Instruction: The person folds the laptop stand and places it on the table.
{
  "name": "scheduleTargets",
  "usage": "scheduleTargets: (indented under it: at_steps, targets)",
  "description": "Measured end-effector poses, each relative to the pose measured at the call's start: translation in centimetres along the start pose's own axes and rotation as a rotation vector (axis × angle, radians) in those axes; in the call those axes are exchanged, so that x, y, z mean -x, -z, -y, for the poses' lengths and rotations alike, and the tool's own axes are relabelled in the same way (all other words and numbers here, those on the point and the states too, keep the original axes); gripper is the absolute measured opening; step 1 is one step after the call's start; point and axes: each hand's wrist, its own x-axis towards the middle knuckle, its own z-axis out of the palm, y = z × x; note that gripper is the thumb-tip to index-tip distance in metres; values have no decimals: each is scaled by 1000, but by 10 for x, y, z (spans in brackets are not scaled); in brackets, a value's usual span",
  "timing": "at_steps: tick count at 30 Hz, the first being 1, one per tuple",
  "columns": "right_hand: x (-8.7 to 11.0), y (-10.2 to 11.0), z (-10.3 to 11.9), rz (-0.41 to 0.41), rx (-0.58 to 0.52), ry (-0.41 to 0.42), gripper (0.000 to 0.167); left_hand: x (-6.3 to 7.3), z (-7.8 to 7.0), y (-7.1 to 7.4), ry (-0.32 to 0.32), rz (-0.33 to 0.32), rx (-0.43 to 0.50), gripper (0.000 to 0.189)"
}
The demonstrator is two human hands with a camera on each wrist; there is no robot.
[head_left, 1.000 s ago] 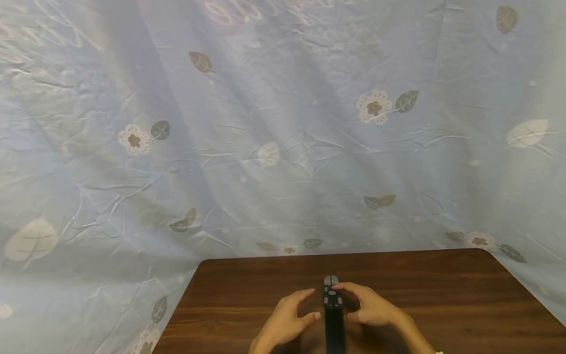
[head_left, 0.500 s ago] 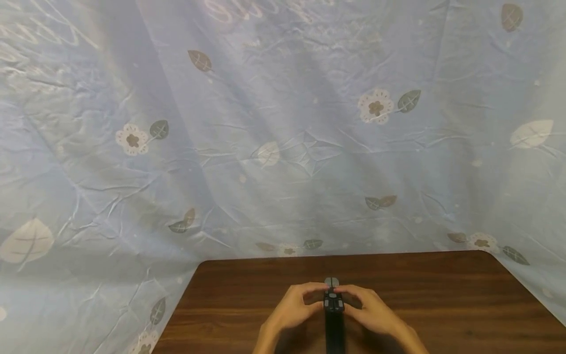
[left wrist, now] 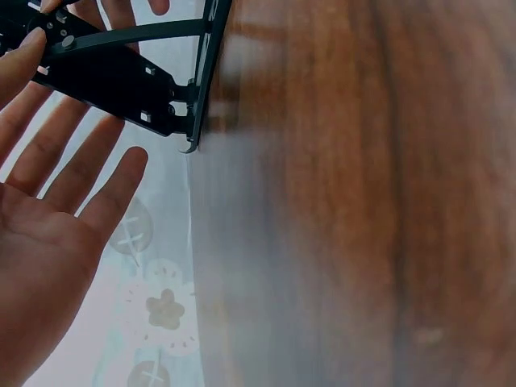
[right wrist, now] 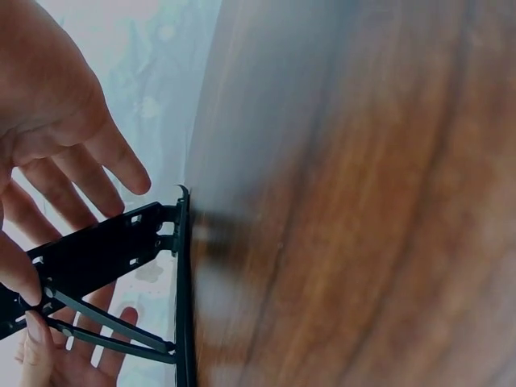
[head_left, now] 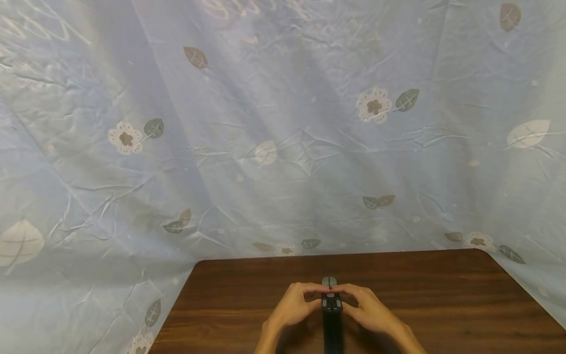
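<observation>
A black metal folding stand (head_left: 333, 329) with grey pads on top stands upright on the wooden table. Its slanted plate, hinge and side brace arms show in the left wrist view, where the folding stand (left wrist: 121, 81) meets a flat base on the wood. My left hand (head_left: 292, 307) pinches the plate from the left, thumb on the near side and index finger across the far side. From the right, my right hand (head_left: 369, 309) mirrors this grip, its thumb (right wrist: 20, 270) at the brace joint. Both index fingertips meet at the stand's middle. The other fingers extend behind the plate.
The brown wooden table (head_left: 420, 290) has rounded far corners. Behind and at the sides hangs a pale blue curtain (head_left: 287, 196) printed with leaves and flowers, close along the table's back edge.
My left hand has moved right, from beside the stand to gripping it. The right hand has shifted slightly, its fingertip now meeting the left one. The stand stays in place.
</observation>
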Motion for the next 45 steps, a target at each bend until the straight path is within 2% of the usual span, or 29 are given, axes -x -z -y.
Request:
scheduleTargets:
  at_steps: [8, 16, 20, 28, 32, 34, 41, 45]
  targets:
    - [3, 2, -4, 18, -16, 16, 46, 0, -1, -2, 46, 17, -17, 30]
    - [-8, 7, -9, -1, 70, 16, 53, -8, -6, 3, 28, -11, -46, 27]
    - [-12, 8, -8, 4, 109, 18, 54, -7, -9, 5, 41, -12, -59, 27]
    - [-16, 7, -3, 23, 108, 1, 50, -1, -9, 2, 102, -43, -44, 25]
    - [-20, 9, -5, 21, 122, -5, 47, -2, -10, 1, 112, -54, -33, 26]
    - [-20, 10, -6, 21, 125, 0, 43, -3, -9, -1, 107, -59, -49, 27]
    - [-18, 13, -4, 22, 164, 14, 37, -8, -7, -7, 13, -99, -181, 22]
    - [-18, 14, -3, 17, 163, 12, 36, -9, -7, -8, 6, -114, -177, 21]
